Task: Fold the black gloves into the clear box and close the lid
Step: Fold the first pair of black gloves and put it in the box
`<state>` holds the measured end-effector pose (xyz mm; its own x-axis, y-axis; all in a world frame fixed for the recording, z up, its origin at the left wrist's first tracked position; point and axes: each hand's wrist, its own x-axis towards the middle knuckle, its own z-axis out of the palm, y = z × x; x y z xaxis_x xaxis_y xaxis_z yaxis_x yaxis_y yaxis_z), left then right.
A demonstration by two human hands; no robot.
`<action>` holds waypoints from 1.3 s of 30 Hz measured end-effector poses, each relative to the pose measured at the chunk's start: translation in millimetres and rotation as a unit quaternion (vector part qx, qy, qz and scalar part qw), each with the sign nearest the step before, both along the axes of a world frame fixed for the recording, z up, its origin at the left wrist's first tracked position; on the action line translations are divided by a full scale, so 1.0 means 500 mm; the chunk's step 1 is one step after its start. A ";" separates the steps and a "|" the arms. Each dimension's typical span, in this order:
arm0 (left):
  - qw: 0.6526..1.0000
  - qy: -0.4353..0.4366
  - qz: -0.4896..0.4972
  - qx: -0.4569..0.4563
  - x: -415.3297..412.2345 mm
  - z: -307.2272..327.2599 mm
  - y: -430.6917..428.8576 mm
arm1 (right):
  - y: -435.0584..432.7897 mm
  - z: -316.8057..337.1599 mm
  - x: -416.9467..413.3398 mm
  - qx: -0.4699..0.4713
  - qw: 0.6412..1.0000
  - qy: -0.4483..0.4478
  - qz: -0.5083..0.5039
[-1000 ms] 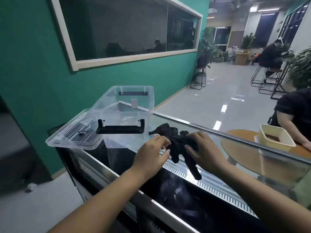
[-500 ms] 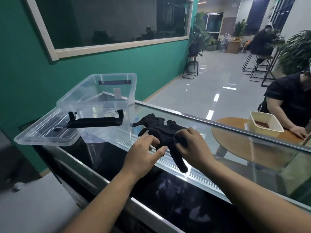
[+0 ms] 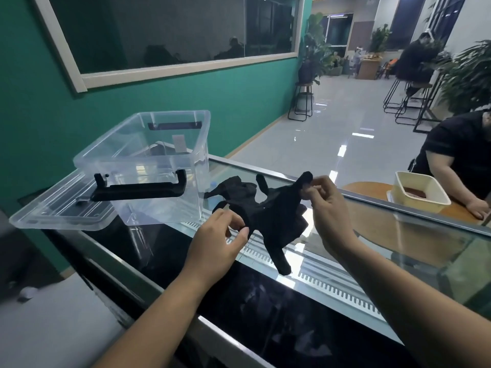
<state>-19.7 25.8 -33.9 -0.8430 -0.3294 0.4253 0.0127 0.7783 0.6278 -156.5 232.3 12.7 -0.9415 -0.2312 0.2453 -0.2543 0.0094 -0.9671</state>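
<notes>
A black glove [image 3: 276, 216] hangs stretched between my hands above the glass counter. My right hand [image 3: 322, 205] pinches one glove fingertip and lifts it; my left hand [image 3: 223, 240] pinches the glove's lower left edge. A second black glove [image 3: 233, 191] lies crumpled on the glass just behind, beside the box. The clear box [image 3: 148, 166] stands open and empty at the left, with black handles. Its clear lid [image 3: 58, 211] lies flat against the box's left side.
The glass counter [image 3: 398, 235] has a metal rail along its far edge and a slotted strip near me. Beyond it a person in black leans on a round wooden table [image 3: 372, 189] bearing a cream dish [image 3: 419, 192]. A green wall runs on the left.
The glove has come up off the counter and spread out. My right hand rose with a fingertip of it pinched; my left hand shifted to its lower edge.
</notes>
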 end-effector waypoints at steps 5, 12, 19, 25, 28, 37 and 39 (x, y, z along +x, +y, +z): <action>0.999 0.023 -0.006 0.044 0.010 0.012 0.003 | -0.006 0.034 0.011 -0.070 0.994 -0.054 0.064; 0.995 0.014 -0.008 0.102 0.025 0.021 0.003 | -0.040 0.056 0.080 -0.127 0.955 -0.185 0.194; 0.994 0.080 -0.022 0.073 0.069 0.010 0.007 | -0.062 0.056 0.132 -0.212 0.874 -0.326 0.291; 0.973 0.219 0.049 0.057 0.128 0.028 0.011 | -0.084 -0.001 0.138 -0.207 0.868 -0.336 0.302; 0.969 0.241 0.050 0.023 0.144 0.026 0.009 | -0.091 -0.015 0.134 -0.172 0.884 -0.313 0.303; 0.959 0.243 0.115 0.089 0.180 0.039 -0.019 | -0.101 -0.052 0.144 -0.084 0.940 -0.193 0.268; 0.961 0.243 0.126 0.023 0.178 0.054 -0.035 | -0.100 -0.055 0.147 -0.059 0.947 -0.171 0.266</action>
<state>69.5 8.1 -7.0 -0.4390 -0.5252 0.7290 0.1279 0.7665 0.6293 -82.8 182.2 -15.0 -0.7281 -0.6855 0.0014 0.1353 -0.1457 -0.9800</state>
